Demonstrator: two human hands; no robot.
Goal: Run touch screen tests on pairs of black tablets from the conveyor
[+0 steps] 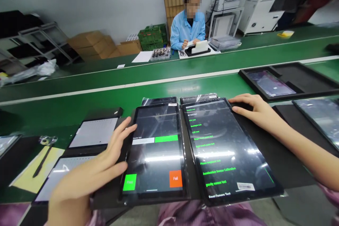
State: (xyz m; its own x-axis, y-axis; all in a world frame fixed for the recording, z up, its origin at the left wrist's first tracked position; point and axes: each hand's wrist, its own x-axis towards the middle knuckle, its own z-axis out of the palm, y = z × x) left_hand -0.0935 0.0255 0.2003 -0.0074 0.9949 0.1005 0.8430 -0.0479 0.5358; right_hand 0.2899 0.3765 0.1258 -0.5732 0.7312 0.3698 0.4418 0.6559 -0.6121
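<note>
Two tablets lie side by side in front of me. The left tablet [156, 155] shows a green button, an orange "Fail" button and a green bar. My left hand [106, 159] is at its left edge, fingers apart, fingertips touching the border. On the right tablet [225, 148] is a list of test names, mostly green, with a barcode label near the bottom. My right hand [251, 107] rests at its top right corner with the fingers spread. Behind these two, the tops of two more tablets [198, 98] stick out.
Two tablets with light screens [92, 132] lie at the left, near a yellow sheet [37, 173] with a dark tool. A black tray [312, 77] holding a tablet is at the back right. Across the green bench [132, 95] sits a person in blue [188, 28].
</note>
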